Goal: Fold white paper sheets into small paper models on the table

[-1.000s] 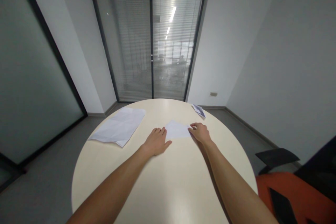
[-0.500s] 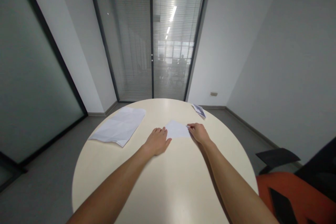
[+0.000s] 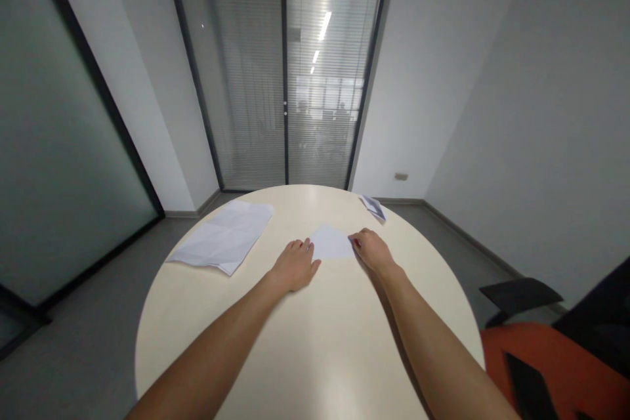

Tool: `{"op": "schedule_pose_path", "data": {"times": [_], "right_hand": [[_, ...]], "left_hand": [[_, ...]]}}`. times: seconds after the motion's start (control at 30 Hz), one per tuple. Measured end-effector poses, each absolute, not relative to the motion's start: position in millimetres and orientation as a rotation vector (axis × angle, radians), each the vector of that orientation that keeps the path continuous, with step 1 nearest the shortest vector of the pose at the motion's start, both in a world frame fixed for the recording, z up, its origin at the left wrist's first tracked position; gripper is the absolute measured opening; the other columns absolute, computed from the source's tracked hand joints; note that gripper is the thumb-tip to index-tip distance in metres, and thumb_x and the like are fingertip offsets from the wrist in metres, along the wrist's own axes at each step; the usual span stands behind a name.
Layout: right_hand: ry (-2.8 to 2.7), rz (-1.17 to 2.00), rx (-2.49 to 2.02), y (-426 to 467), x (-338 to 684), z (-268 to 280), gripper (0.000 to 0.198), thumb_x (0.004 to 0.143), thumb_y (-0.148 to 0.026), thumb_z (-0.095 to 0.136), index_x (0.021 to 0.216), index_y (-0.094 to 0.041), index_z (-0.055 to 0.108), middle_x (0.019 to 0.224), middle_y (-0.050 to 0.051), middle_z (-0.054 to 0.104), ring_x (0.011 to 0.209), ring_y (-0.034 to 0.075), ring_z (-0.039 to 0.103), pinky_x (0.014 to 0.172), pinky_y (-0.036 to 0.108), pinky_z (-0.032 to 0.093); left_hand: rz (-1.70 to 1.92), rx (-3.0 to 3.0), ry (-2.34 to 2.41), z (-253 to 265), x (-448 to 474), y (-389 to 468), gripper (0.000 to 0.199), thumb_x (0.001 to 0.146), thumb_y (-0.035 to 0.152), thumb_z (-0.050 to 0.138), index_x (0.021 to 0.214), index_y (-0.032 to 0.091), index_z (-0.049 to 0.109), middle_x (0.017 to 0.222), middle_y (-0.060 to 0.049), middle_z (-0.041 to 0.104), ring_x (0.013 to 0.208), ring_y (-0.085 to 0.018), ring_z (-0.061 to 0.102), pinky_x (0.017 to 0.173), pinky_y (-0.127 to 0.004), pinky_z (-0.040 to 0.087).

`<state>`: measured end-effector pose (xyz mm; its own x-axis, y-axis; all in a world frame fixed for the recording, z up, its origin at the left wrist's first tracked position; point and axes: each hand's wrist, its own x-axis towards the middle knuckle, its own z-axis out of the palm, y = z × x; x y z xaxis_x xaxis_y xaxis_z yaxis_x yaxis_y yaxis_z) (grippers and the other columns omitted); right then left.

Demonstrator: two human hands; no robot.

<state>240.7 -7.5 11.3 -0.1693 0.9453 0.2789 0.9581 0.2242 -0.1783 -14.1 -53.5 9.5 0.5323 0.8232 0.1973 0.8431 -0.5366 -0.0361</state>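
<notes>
Round cream table bore pointed white paper between left hand, laid flat at left edge, and right hand, pinching right corner; steady left-hand pressure seemed best against slipping.

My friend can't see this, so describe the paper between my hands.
On the round cream table, between left hand and right hand, lies a white paper with a peaked far edge. Only this has hands at its edges; the larger sheet lies left.

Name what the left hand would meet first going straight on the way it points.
The left hand would likely meet the small white paper first; its edge lies just ahead, though whether they touch is unclear.
</notes>
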Motion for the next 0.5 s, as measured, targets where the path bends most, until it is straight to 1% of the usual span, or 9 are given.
{"op": "schedule_pose_path", "data": {"times": [0.13,0.23,0.4,0.5], "right_hand": [[-2.241,-0.065,-1.771,-14,235,18,0.033,0.095,-0.019,0.047,0.101,-0.023,0.079,0.106,0.013,0.070,0.100,0.025,0.064,0.081,0.030,0.047],[-2.323,-0.124,-1.760,-17,232,21,0.029,0.095,-0.021,0.049,0.098,-0.019,0.078,0.107,0.015,0.069,0.100,0.027,0.063,0.082,0.032,0.047],[-2.341,-0.187,-1.770,-20,223,19,0.030,0.098,-0.025,0.047,0.111,-0.016,0.073,0.118,0.019,0.067,0.107,0.032,0.059,0.089,0.039,0.046],[-2.327,-0.170,-1.788,-23,216,18,0.034,0.101,-0.031,0.044,0.117,-0.017,0.069,0.128,0.018,0.066,0.114,0.034,0.055,0.093,0.043,0.044]], "left_hand": [[-0.249,-2.652,-1.447,11,-14,-53,0.053,0.103,0.041,0.035,0.138,0.006,0.053,0.148,-0.023,0.051,0.128,-0.035,0.052,0.107,-0.046,0.037],[-0.267,-2.662,-1.434,13,-14,-54,0.051,0.103,0.040,0.036,0.135,0.006,0.055,0.145,-0.023,0.053,0.127,-0.035,0.052,0.104,-0.046,0.039],[-0.251,-2.633,-1.441,16,-13,-56,0.048,0.103,0.039,0.034,0.131,0.007,0.057,0.140,-0.023,0.057,0.123,-0.035,0.053,0.101,-0.047,0.041],[-0.227,-2.599,-1.474,17,-14,-56,0.049,0.103,0.039,0.034,0.132,0.007,0.057,0.141,-0.022,0.057,0.124,-0.035,0.053,0.102,-0.047,0.040]]}}
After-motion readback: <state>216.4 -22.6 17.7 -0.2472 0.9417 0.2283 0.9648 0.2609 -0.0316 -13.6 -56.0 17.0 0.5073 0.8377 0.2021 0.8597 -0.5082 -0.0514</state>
